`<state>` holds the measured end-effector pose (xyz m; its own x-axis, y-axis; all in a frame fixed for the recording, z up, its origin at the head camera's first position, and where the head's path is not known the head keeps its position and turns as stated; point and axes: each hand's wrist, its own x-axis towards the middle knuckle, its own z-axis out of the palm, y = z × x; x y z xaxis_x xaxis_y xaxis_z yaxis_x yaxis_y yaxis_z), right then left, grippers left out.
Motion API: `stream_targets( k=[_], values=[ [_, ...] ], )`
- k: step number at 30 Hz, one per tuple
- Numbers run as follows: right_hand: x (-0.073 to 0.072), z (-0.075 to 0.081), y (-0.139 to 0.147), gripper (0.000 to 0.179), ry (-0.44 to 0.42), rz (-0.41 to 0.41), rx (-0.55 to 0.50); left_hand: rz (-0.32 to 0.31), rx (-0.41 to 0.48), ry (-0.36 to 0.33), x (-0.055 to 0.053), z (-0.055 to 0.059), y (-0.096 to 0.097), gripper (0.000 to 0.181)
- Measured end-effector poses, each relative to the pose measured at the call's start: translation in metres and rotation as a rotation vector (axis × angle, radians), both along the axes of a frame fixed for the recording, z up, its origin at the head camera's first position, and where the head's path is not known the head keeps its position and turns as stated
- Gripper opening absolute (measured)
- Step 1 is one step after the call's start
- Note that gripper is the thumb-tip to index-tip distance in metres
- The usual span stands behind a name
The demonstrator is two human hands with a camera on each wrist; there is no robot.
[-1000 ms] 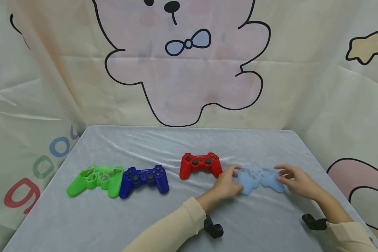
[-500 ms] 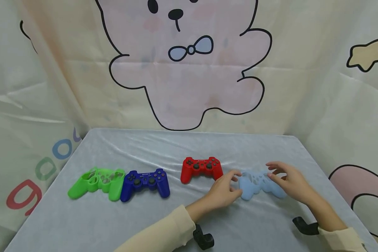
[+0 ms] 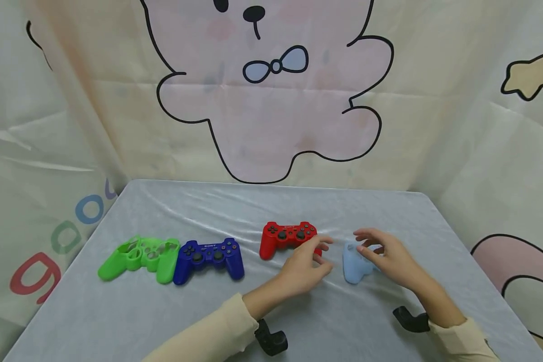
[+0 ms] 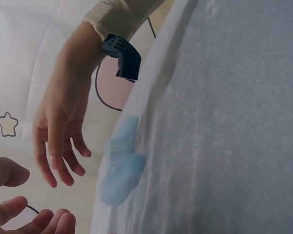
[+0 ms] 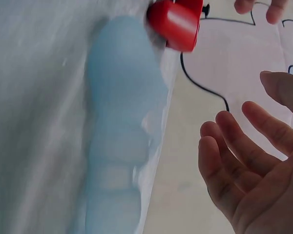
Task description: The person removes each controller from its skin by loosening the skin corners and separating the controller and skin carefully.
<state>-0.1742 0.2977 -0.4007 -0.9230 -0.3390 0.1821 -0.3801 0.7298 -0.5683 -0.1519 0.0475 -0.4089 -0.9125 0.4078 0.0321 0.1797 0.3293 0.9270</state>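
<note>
A light-blue silicone controller cover (image 3: 354, 266) lies on the grey cloth at the right. My right hand (image 3: 389, 259) is held over it with loosely bent fingers and hides its right part in the head view. The right wrist view shows that hand holding nothing, apart from the cover (image 5: 122, 87). My left hand (image 3: 300, 269), also holding nothing, is between the cover and a red game controller (image 3: 276, 241), overlapping the controller's right grip in the head view. In the left wrist view, the cover (image 4: 122, 175) lies beyond the left hand's relaxed fingers.
To the left, a dark-blue game controller (image 3: 208, 256) lies against a bright-green controller cover (image 3: 165, 261) with openings in it. A printed cloth backdrop (image 3: 271, 115) stands behind the table (image 3: 271, 322). Each wrist carries a black camera mount (image 3: 271, 341).
Both hands have come off the light-blue cover, which stays on the cloth. The left hand has moved left toward the red controller; the right hand has also shifted left, over the cover.
</note>
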Motion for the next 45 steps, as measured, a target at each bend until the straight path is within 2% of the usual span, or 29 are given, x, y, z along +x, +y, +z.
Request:
stream_targets(
  k=[8, 15, 24, 32, 37, 40, 45],
  values=[
    [0.001, -0.004, -0.021, 0.035, -0.050, 0.040, -0.060, 0.028, 0.003, 0.036, 0.009, 0.007, -0.026, 0.046],
    [0.001, -0.010, -0.037, 0.041, -0.132, 0.065, -0.119, 0.086, 0.000, 0.061, 0.009, 0.001, -0.048, 0.044],
    [-0.012, -0.022, -0.053, 0.056, -0.239, 0.113, -0.214, 0.231, -0.018, 0.065, 0.002, -0.008, -0.067, 0.050],
    [-0.024, -0.030, -0.067, 0.065, -0.360, 0.135, -0.225, 0.338, -0.051, -0.072, -0.009, -0.021, -0.073, 0.068],
    [-0.027, -0.032, -0.072, 0.067, -0.396, 0.123, -0.234, 0.344, 0.011, -0.178, -0.015, -0.025, -0.075, 0.076],
    [-0.028, -0.033, -0.075, 0.068, -0.390, 0.112, -0.237, 0.344, 0.048, -0.240, -0.017, -0.026, -0.075, 0.077],
    [-0.028, -0.035, -0.078, 0.065, -0.378, 0.085, -0.233, 0.347, 0.090, -0.294, -0.020, -0.026, -0.074, 0.079]
  ],
)
